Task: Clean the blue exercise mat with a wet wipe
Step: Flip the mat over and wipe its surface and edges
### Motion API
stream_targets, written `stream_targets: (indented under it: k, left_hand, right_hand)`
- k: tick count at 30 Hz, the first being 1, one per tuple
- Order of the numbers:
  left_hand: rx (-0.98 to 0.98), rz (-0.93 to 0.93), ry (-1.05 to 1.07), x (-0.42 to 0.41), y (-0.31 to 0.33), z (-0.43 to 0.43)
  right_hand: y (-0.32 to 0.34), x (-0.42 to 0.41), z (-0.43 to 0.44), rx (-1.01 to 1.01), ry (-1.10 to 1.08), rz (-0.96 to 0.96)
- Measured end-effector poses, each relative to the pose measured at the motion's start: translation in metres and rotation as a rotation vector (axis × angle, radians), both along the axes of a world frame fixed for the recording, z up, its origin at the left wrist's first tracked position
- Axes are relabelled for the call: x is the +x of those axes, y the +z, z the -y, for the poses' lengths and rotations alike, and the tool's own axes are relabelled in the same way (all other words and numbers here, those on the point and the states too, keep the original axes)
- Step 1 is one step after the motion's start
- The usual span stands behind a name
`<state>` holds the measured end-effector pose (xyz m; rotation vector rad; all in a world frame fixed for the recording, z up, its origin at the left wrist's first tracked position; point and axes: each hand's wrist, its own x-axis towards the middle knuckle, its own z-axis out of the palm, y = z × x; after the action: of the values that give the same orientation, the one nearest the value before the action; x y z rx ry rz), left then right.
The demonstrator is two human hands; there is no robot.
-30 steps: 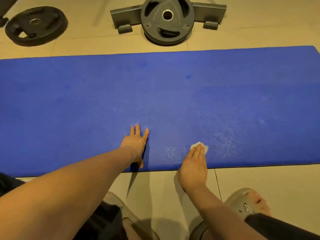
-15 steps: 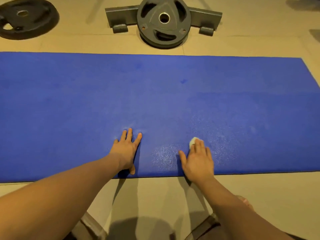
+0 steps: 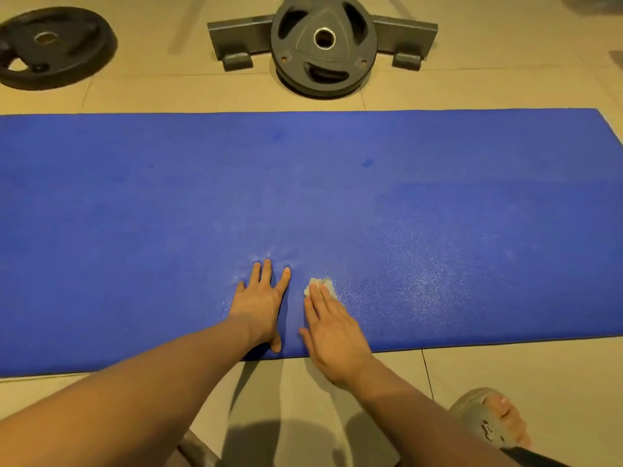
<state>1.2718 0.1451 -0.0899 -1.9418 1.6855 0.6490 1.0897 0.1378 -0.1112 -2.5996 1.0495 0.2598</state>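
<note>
The blue exercise mat (image 3: 168, 214) lies across the tiled floor, spanning almost the whole view. My left hand (image 3: 259, 303) rests flat on the mat near its front edge, fingers spread. Just to its right, my right hand (image 3: 333, 328) presses a small white wet wipe (image 3: 320, 284) onto the mat with straight fingers; only the wipe's far end shows past the fingertips. The mat glistens with damp speckles to the right of the wipe.
A black weight plate (image 3: 50, 47) lies on the floor at the back left. A grey weight plate (image 3: 323, 42) leans on a grey metal stand (image 3: 404, 32) behind the mat. My sandalled foot (image 3: 495, 423) is at the lower right.
My right hand slid the wipe leftwards along the mat's front strip, ending close beside my left hand. The left hand stayed planted on the mat.
</note>
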Motion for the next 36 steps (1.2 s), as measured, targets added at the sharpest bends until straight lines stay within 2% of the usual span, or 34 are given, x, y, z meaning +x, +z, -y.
stream_targets:
  k: [2,3,7,9,12,15,17,19,21,22,25,27,29,32,34,36]
  left_hand:
    - [0.003,0.0,-0.007,0.0,0.0,0.001]
    - [0.007,-0.002,-0.015,0.0,0.0,0.001]
    - [0.022,-0.016,-0.024,-0.001,0.001,0.003]
    - [0.021,-0.019,-0.024,-0.001,0.002,0.004]
    - [0.033,-0.02,-0.03,-0.002,0.002,0.003]
    - [0.03,-0.012,-0.023,-0.002,0.002,0.004]
    - [0.023,-0.019,-0.017,-0.001,0.0,0.004]
    - [0.012,-0.041,0.004,0.001,-0.002,0.002]
    - [0.01,-0.045,0.007,0.002,-0.001,0.002]
    - [0.011,-0.044,0.002,0.003,0.0,0.002]
    - [0.001,-0.058,-0.001,0.002,0.001,0.001]
    - [-0.004,-0.062,0.002,0.002,0.002,0.001]
    - [-0.003,-0.066,0.013,0.002,0.001,0.0]
    - [-0.006,-0.066,0.015,0.0,0.002,0.001]
    - [0.001,-0.07,0.022,0.0,0.003,0.001]
    - [0.002,-0.07,0.029,0.0,0.003,0.001]
  right_hand:
    - [0.0,-0.034,0.022,-0.083,0.102,-0.062]
    - [0.0,-0.051,0.033,-0.115,0.065,-0.1]
    - [0.0,-0.108,0.06,-0.14,-0.283,-0.172]
    - [0.0,-0.106,0.062,-0.092,-0.401,-0.206]
    - [-0.002,-0.055,0.046,-0.007,-0.54,-0.137]
    - [-0.005,0.011,0.018,-0.013,-0.482,-0.026]
    - [-0.001,0.039,-0.001,0.003,-0.35,-0.002]
    - [0.004,0.039,-0.006,0.081,-0.211,-0.044]
    - [-0.002,0.015,0.005,0.001,-0.101,-0.007]
    - [-0.003,-0.003,0.016,-0.047,-0.09,-0.051]
    - [-0.008,-0.063,0.06,-0.14,-0.19,-0.17]
    - [-0.007,-0.091,0.079,-0.124,-0.326,-0.219]
    - [-0.005,-0.092,0.083,-0.071,-0.471,-0.224]
    - [-0.006,-0.051,0.071,-0.036,-0.607,-0.131]
    - [-0.01,-0.014,0.053,-0.042,-0.552,-0.045]
    - [-0.011,0.02,0.033,-0.06,-0.41,-0.006]
